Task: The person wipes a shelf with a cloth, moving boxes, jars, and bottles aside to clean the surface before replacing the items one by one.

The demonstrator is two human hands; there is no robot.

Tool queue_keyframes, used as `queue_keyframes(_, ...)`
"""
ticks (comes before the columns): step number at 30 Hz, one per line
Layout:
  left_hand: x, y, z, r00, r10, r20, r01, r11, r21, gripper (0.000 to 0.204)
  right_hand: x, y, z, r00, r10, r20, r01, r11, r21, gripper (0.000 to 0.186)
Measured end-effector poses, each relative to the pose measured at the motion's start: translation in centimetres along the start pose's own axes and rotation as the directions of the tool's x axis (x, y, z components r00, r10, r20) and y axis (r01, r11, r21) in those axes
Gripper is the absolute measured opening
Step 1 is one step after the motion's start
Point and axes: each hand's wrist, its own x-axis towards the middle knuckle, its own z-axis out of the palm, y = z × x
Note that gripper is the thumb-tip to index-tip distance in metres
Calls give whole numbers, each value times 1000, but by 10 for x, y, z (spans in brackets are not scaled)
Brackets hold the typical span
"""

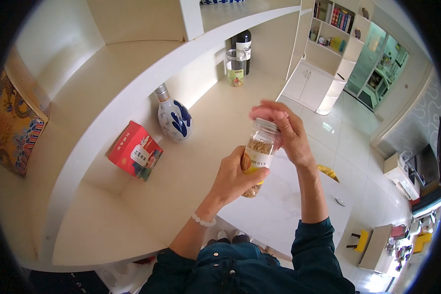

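A clear jar (259, 147) of brown, grain-like bits, with a white and yellow label, is held tilted in front of me. My left hand (235, 174) wraps round its lower part, thumb across the label. Over the jar's top my right hand (291, 130) is closed, its fingers curled across the mouth. Those fingers mostly hide whatever covers the mouth; a ridged neck shows just below them.
On the cream shelf (201, 127) stand a red box (136, 151), a blue-and-white bottle (174, 117), a clear labelled jar (235, 73) and a dark bottle (248, 39). A white marbled tabletop (289, 206) lies below my hands. An orange patterned box (14, 125) sits far left.
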Motion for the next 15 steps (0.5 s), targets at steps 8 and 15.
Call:
queue_keyframes(8,-12,11,-2,996,-67,51,69,997,-24,39,-16,-7,7,993,-107,49,107,994,5,33)
queue_keyframes(15,-13,11,3,999,-47,-15,47,999,0,38,-24,-9,30,891,-442,-108,339,803,-491,25)
